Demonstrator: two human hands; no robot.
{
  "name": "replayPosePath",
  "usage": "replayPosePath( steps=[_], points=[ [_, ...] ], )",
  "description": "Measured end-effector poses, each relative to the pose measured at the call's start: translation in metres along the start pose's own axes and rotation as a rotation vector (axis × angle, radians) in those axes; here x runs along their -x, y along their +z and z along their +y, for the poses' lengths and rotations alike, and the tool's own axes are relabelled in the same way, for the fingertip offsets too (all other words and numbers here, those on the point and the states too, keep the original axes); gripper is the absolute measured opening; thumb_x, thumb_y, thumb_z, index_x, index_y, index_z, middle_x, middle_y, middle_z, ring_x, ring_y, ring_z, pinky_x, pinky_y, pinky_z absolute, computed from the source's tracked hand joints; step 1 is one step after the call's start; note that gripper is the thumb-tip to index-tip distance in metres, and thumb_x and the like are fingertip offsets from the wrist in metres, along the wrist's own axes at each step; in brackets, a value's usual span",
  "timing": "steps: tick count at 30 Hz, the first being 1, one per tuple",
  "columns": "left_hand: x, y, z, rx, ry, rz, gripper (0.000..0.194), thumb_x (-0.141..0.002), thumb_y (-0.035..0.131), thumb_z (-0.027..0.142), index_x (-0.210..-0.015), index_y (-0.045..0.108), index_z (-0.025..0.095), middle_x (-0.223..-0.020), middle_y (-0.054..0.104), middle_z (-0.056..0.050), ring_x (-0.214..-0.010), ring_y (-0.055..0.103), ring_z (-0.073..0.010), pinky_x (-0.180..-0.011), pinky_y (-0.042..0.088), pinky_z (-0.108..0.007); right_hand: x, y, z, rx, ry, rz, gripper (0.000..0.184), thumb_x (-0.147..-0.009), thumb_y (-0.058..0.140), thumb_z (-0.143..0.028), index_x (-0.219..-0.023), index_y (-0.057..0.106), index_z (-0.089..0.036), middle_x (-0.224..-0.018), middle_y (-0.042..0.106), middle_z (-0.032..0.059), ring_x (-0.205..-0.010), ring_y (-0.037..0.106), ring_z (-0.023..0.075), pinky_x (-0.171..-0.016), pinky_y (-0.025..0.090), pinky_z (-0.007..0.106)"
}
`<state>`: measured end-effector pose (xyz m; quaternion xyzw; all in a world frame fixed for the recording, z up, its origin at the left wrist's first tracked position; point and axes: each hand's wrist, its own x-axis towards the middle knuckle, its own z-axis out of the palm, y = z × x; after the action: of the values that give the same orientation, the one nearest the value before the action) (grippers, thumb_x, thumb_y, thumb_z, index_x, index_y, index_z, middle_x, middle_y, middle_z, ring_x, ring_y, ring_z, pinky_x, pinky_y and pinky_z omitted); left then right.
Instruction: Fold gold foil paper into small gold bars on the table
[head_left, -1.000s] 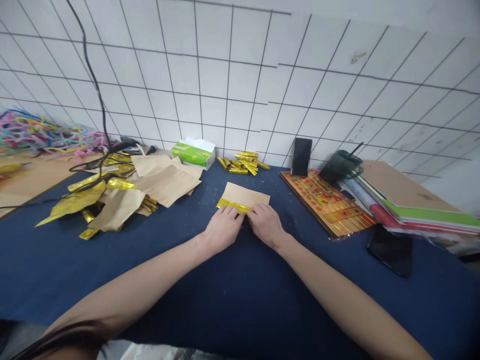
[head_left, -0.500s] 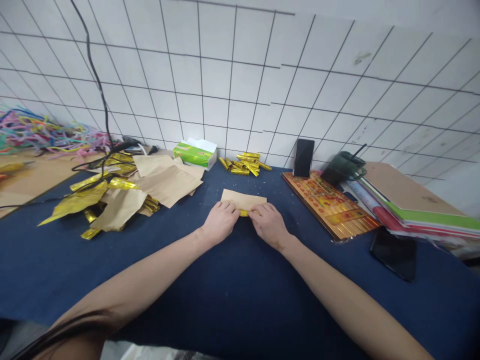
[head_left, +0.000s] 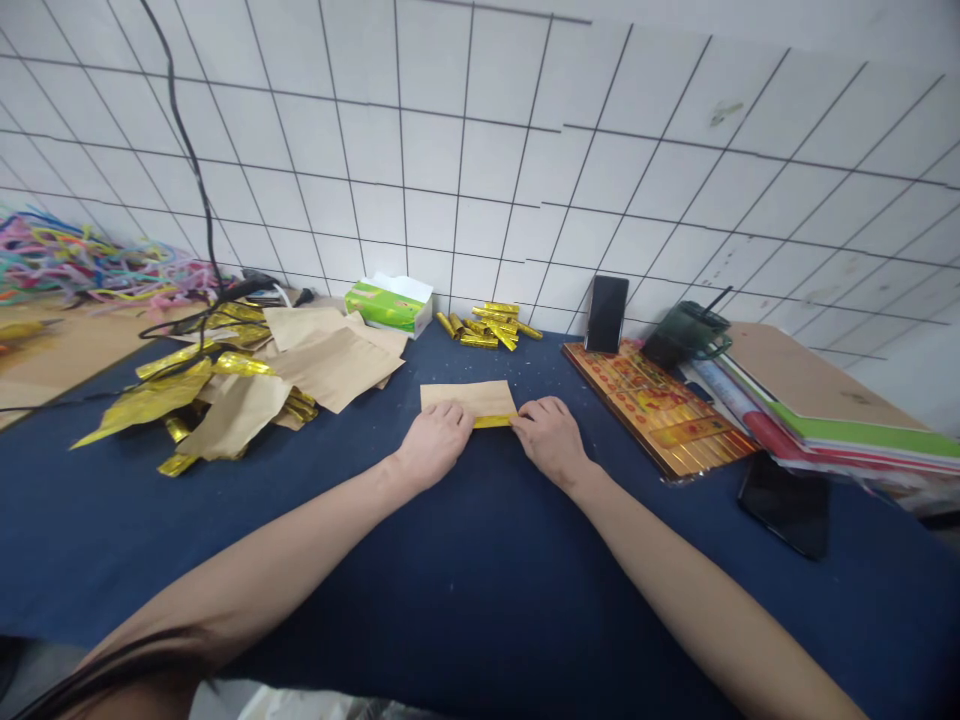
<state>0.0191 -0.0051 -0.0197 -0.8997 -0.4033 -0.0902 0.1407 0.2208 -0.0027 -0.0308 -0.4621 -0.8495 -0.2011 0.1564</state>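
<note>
Gripping a brown sheet [head_left: 476,396] at its gold front edge [head_left: 493,421], apparently to roll it up: left hand [head_left: 438,440] curled closed over the near left part, right hand [head_left: 550,437] with bent fingertips closed on the strip's right end. Seems to call next for even pressure along the edge. Lying on the blue cloth [head_left: 450,590], between both hands. Set apart and not in the way: gold rolls [head_left: 495,326] by the wall, tissue box [head_left: 390,306] beside; leftward, loose brown paper [head_left: 337,368]; rightward, an upright phone [head_left: 607,314] and orange packet [head_left: 652,405].
</note>
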Motion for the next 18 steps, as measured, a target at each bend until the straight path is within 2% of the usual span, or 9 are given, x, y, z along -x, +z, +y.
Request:
replayPosePath(
  steps=[8,18],
  points=[
    [0.002,-0.004,-0.013,-0.004,-0.054,-0.077,0.017,-0.08,0.042,0.007,-0.088,0.056,0.013,-0.082,0.057,-0.008,-0.083,0.054,-0.0216,-0.068,0.044,-0.031,0.001,0.0,-0.002,0.031,0.056,-0.053,0.021,-0.085,0.046,-0.019,-0.074,0.064,-0.018,-0.075,0.059,0.0048,-0.078,0.045,0.018,-0.078,0.031,0.031],
    [0.002,-0.003,-0.027,0.002,-0.084,-0.118,0.017,-0.079,0.043,0.005,-0.083,0.058,0.013,-0.08,0.058,-0.008,-0.083,0.056,-0.0208,-0.066,0.044,-0.03,0.004,-0.004,-0.005,0.053,0.046,-0.088,0.019,-0.081,0.046,-0.012,-0.075,0.063,-0.017,-0.076,0.058,0.0065,-0.076,0.044,0.0185,-0.076,0.031,0.031]
  ],
)
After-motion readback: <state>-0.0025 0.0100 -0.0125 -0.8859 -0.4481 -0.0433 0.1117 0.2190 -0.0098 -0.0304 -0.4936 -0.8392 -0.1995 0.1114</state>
